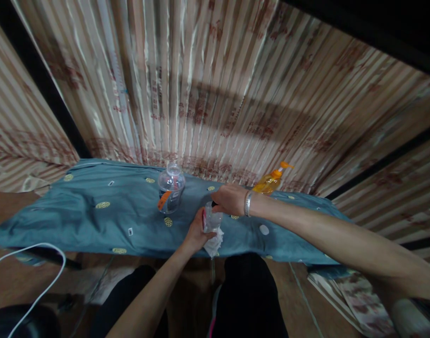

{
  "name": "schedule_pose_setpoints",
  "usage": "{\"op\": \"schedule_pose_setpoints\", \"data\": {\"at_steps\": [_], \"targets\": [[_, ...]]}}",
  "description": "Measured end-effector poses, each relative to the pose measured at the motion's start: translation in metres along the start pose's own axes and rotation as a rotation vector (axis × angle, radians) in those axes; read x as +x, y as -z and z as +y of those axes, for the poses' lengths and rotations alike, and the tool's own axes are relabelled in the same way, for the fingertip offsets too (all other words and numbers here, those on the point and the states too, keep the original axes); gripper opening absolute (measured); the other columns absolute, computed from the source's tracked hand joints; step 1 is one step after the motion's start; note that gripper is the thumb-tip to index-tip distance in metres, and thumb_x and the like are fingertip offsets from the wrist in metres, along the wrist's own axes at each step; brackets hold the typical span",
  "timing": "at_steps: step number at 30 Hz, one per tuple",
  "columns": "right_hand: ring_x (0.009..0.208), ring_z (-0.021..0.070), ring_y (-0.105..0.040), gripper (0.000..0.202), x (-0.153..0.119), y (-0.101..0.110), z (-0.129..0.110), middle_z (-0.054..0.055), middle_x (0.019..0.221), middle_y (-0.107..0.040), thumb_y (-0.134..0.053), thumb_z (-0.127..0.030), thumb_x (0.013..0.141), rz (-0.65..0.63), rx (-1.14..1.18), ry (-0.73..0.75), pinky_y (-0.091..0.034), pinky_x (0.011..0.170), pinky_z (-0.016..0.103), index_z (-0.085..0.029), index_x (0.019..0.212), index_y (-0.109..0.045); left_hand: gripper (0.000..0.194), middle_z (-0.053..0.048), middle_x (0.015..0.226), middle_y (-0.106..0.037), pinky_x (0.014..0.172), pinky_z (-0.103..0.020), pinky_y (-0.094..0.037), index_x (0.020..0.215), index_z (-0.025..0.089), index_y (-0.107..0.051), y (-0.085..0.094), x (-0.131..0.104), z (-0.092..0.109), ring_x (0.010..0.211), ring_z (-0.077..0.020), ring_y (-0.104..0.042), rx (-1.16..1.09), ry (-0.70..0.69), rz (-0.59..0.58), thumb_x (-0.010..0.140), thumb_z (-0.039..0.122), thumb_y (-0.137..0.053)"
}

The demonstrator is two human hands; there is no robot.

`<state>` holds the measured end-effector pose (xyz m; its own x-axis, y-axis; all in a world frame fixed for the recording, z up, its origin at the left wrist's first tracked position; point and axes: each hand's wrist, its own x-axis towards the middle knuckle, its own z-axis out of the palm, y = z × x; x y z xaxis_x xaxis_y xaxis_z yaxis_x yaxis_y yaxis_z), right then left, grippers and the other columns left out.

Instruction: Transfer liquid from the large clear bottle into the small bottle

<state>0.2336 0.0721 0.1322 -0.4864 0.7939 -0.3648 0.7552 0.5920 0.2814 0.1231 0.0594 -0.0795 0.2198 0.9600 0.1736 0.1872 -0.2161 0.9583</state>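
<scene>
My left hand (196, 233) is wrapped round the side of a small clear container (214, 219), with a bit of pink showing by its fingers. Over the container's top is my right hand (230, 199), its fingers closed on a small dark thing (214, 204) whose kind I cannot make out. Crumpled white tissue (215, 243) lies just below the container at the table's front edge. To the left stands a large clear plastic bottle (172, 188), uncapped, with an orange patch on its label. Behind my right wrist, a pump bottle of yellow liquid (269, 182) is partly hidden.
A teal patterned cloth (84, 220) covers the narrow table. On it, right of the tissue, lies a pale round disc (264, 229). Striped curtains (200, 94) hang close behind, between dark posts (42, 80). A white cable (56, 277) loops at the lower left.
</scene>
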Motion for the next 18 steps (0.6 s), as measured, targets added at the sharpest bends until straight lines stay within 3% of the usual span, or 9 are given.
{"op": "schedule_pose_setpoints", "data": {"at_steps": [6,11,15,18], "targets": [[0.089,0.0224,-0.067,0.017,-0.0006,-0.0045,0.0028,0.01,0.097,-0.072,-0.059,-0.013,0.088,0.049,-0.051,0.195,-0.04,0.064,0.026,-0.014,0.104,-0.065,0.04,-0.011,0.128,-0.06,0.089,-0.051,-0.052,0.126,0.019,-0.057,-0.0009,0.0004,-0.0018,0.108,-0.0274,-0.062,0.038,-0.024,-0.013,0.09,0.034,-0.062],[0.09,0.0218,-0.06,0.021,-0.0052,-0.003,0.0069,0.009,0.097,-0.068,-0.048,-0.012,0.093,0.19,-0.066,0.244,-0.038,0.066,0.027,-0.014,0.107,-0.063,0.043,-0.011,0.132,-0.058,0.093,-0.054,-0.049,0.128,0.02,-0.055,-0.0016,-0.0001,-0.0006,0.113,-0.0292,-0.06,0.057,-0.024,-0.019,0.089,0.034,-0.064],[0.089,0.0215,-0.06,0.022,-0.0044,-0.0025,0.0067,0.009,0.098,-0.069,-0.055,-0.009,0.087,0.11,-0.057,0.236,-0.039,0.067,0.026,-0.015,0.106,-0.064,0.054,-0.012,0.131,-0.058,0.099,-0.058,-0.044,0.132,0.019,-0.051,-0.0011,-0.0008,0.0016,0.117,-0.0311,-0.058,0.058,-0.018,-0.036,0.083,0.031,-0.07],[0.091,0.0226,-0.062,0.021,-0.0034,-0.0037,0.0057,0.01,0.099,-0.07,-0.055,-0.01,0.087,0.071,-0.064,0.226,-0.039,0.069,0.027,-0.014,0.106,-0.064,0.049,-0.012,0.13,-0.059,0.096,-0.055,-0.048,0.13,0.019,-0.053,-0.0006,-0.001,0.0032,0.114,-0.0298,-0.059,0.053,-0.024,-0.043,0.086,0.033,-0.068]]}}
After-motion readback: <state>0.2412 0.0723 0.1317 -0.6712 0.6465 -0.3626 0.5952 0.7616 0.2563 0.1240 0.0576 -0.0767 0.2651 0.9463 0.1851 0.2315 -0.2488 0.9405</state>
